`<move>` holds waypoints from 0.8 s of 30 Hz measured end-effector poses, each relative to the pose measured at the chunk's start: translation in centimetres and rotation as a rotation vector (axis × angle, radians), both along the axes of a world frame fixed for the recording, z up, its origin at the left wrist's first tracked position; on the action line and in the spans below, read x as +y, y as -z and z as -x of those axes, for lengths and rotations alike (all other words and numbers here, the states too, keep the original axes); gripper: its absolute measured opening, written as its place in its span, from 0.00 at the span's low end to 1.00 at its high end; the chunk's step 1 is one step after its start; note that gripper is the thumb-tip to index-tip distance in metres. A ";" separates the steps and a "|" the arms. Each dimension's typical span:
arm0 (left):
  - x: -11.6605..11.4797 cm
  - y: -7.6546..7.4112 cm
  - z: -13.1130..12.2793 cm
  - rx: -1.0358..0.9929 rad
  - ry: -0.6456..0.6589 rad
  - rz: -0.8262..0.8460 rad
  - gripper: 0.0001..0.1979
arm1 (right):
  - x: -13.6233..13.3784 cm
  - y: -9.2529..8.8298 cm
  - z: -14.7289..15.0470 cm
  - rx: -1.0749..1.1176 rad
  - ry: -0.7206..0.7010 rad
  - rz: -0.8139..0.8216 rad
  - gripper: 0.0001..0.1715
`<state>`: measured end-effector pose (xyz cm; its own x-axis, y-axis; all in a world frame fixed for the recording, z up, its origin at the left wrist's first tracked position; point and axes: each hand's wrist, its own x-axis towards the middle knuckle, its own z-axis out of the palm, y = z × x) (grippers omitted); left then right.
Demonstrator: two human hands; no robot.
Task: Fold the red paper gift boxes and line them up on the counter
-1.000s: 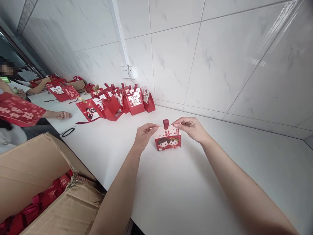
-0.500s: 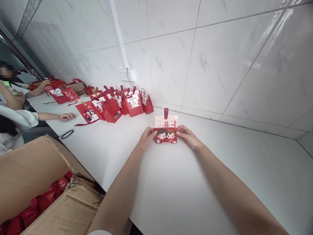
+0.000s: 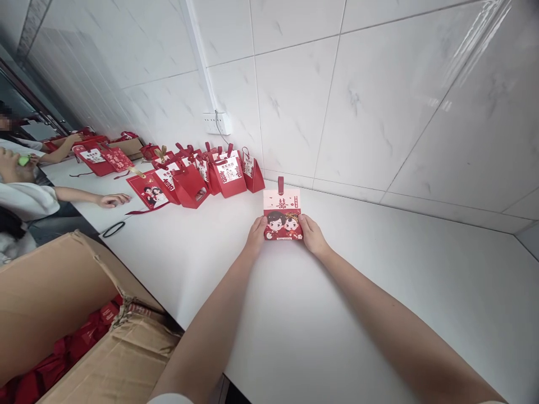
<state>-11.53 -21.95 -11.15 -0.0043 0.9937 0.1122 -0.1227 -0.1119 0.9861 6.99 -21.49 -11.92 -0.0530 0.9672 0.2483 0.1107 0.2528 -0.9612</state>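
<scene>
A small red and pink gift box with two cartoon faces on its front stands upright on the white table. From its top rises a dark red ribbon loop. My left hand grips the box's left edge, thumb at the front. On the opposite edge my right hand is closed in the same way. The fingers behind the box are hidden.
Several red gift boxes stand along the tiled wall at the left. A black ring lies near a co-worker's hand. An open cardboard box with red items stands at the lower left.
Both hands have shifted their hold on the gift box, the thumbs now more upright along its edges. The box sits slightly higher and further left in the view, which has also shifted a little.
</scene>
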 end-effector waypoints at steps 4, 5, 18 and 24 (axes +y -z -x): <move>-0.4 -0.7 0.3 -0.053 0.091 -0.019 0.16 | -0.2 -0.2 -0.2 0.023 -0.008 -0.020 0.24; -0.5 -1.0 0.4 -0.056 0.086 -0.030 0.14 | -0.3 -0.3 -0.2 0.032 -0.015 -0.028 0.23; -2.0 -4.8 1.2 -0.001 -0.052 -0.220 0.17 | -1.2 -1.2 -0.3 0.211 -0.052 -0.093 0.22; -2.5 -5.2 0.3 0.075 -0.034 -0.208 0.16 | -1.8 -2.7 0.3 0.240 -0.046 -0.151 0.24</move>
<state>-11.88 -24.44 -5.90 -0.0215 0.9485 0.3161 -0.0422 -0.3167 0.9476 6.72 -23.24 -9.26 -0.0180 0.9162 0.4003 -0.1297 0.3949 -0.9095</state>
